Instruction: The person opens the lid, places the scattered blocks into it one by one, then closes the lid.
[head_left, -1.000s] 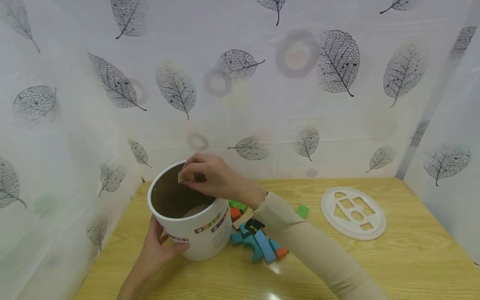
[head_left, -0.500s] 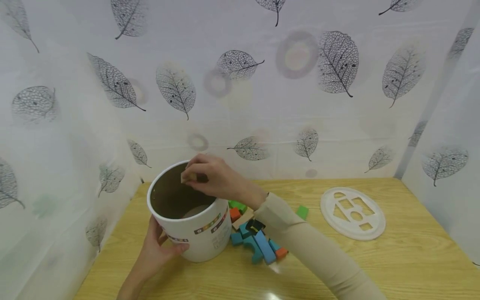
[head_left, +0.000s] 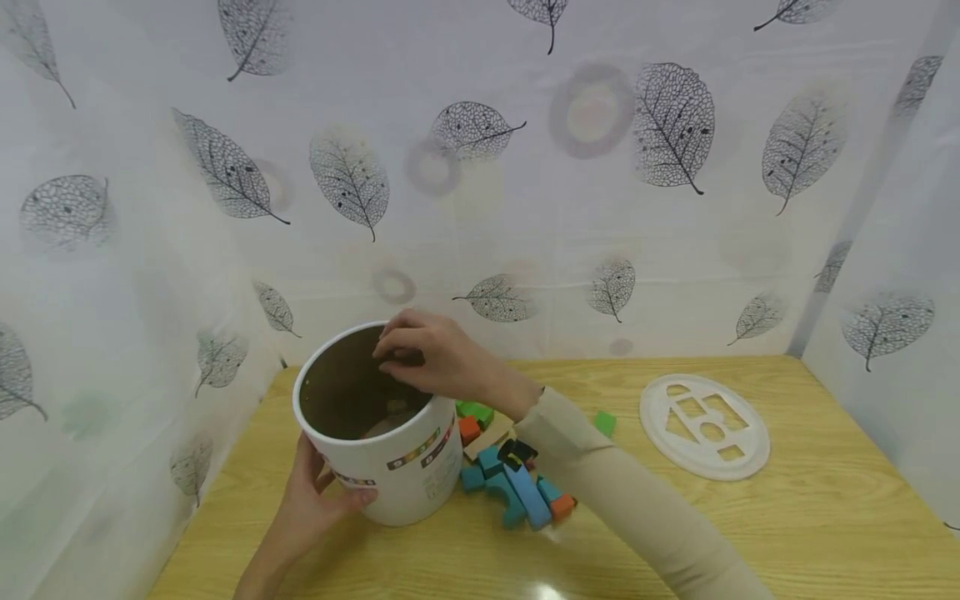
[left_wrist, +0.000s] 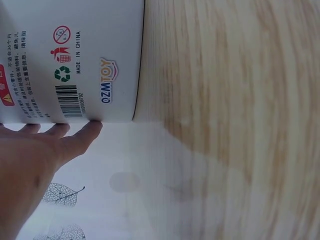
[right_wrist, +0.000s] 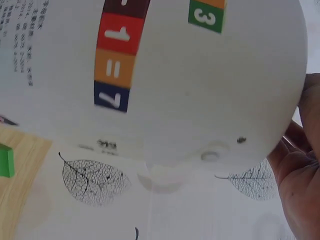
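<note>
A white bucket (head_left: 405, 475) with printed number and letter strips stands on the table at centre left, its top uncovered. My left hand (head_left: 307, 500) holds its lower left side, thumb on the front and fingers round the side; in the left wrist view, the fingertips (left_wrist: 92, 127) touch the wall near the barcode. Over the right part of the rim hangs my right hand (head_left: 427, 354), fingers loosely bent with nothing visible between them. A small pale block (head_left: 396, 406) shows blurred inside the bucket, below that hand. The bucket wall partly hides the right fingers in the right wrist view.
Right of the bucket lies a pile of coloured wooden blocks (head_left: 528, 496), partly behind the right forearm. A lone green block (head_left: 604, 423) is farther right. Beyond it lies a white round lid (head_left: 652, 412) with shaped holes. A leaf-print curtain (head_left: 555, 208) surrounds the wooden table (head_left: 817, 508).
My right hand has let go of the small pale block, which now shows lower inside the bucket. That hand has shifted slightly right. The left hand stays on the bucket.
</note>
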